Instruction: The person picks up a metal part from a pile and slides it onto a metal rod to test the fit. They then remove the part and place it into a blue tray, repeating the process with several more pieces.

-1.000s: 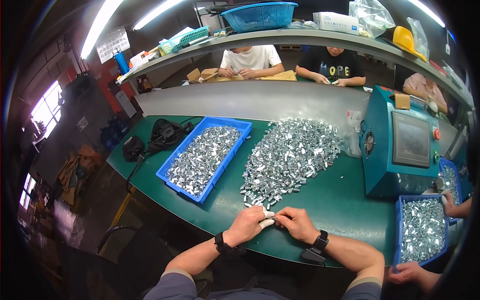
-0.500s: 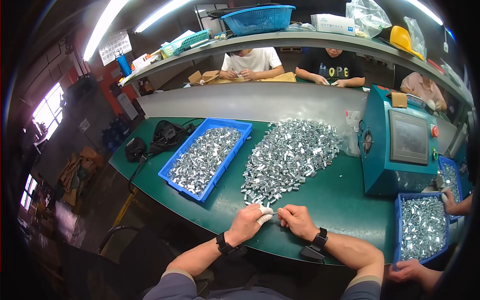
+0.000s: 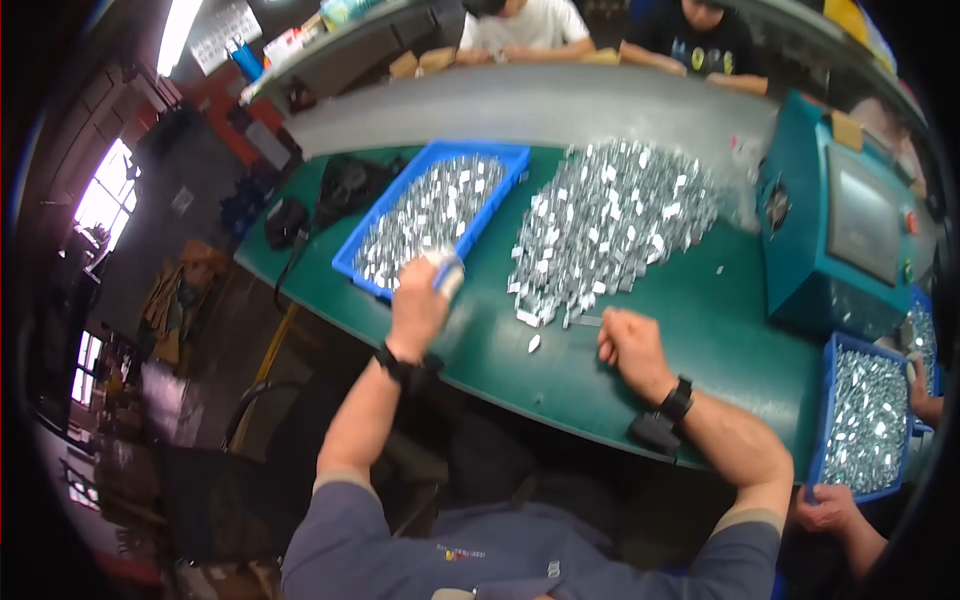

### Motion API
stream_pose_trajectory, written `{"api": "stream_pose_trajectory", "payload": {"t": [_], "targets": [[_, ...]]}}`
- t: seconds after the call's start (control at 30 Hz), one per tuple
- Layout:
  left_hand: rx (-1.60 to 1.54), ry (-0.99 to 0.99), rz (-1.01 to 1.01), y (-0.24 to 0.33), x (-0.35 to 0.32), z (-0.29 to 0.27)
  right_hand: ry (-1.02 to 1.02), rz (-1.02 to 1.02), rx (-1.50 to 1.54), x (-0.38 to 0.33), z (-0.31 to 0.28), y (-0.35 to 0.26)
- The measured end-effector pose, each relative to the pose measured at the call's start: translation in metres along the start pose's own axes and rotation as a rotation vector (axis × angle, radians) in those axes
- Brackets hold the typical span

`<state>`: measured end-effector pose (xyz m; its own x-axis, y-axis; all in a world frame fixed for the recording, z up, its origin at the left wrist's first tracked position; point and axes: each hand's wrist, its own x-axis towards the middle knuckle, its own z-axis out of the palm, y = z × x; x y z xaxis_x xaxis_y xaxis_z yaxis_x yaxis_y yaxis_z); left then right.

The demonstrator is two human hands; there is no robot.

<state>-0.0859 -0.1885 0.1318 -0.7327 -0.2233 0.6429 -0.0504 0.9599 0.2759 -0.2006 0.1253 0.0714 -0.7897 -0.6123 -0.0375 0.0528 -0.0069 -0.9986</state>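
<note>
A small silver part [image 3: 446, 272] is being gripped in the left hand [image 3: 418, 305] over the near edge of the blue tray [image 3: 372, 268]; it is likely being dropped short. The right hand [image 3: 630, 343] is being held fisted, apparently empty, near the silver heap [image 3: 610, 220].

Tray of metal parts [image 3: 430, 215] left on table [image 3: 720, 310], loose parts heap [image 3: 610, 220] right of it, machine [image 3: 840, 240] far right.

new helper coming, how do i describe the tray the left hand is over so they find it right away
On the green table, look left of the big loose heap of metal parts. The blue tray lies there, long and shallow, full of the same silver parts, with the left hand at its near end. The other blue trays sit far right, beside the teal machine.
</note>
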Motion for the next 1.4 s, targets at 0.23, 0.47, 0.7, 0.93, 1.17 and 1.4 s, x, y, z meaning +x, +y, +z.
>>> {"api": "stream_pose_trajectory", "payload": {"t": [0.23,0.47,0.7,0.93,1.17,1.4], "targets": [[-0.237,-0.349,0.136,0.054,-0.031,0.018,-0.052,-0.018,0.005,0.011,0.000,0.006],[-0.263,-0.393,0.116,0.075,-0.055,0.039,-0.117,-0.052,-0.131,0.000,0.006,0.009],[-0.410,-0.328,0.120,0.088,-0.047,0.041,-0.128,-0.066,-0.206,-0.001,0.003,0.002],[-0.445,-0.350,0.139,0.087,-0.041,0.042,-0.117,-0.020,-0.201,0.001,0.003,0.001],[-0.433,-0.387,0.175,0.095,-0.040,0.044,-0.154,-0.023,-0.160,0.000,0.004,0.001],[-0.516,-0.384,0.117,0.104,-0.040,0.052,-0.179,-0.114,-0.188,0.000,0.006,0.008]]}}
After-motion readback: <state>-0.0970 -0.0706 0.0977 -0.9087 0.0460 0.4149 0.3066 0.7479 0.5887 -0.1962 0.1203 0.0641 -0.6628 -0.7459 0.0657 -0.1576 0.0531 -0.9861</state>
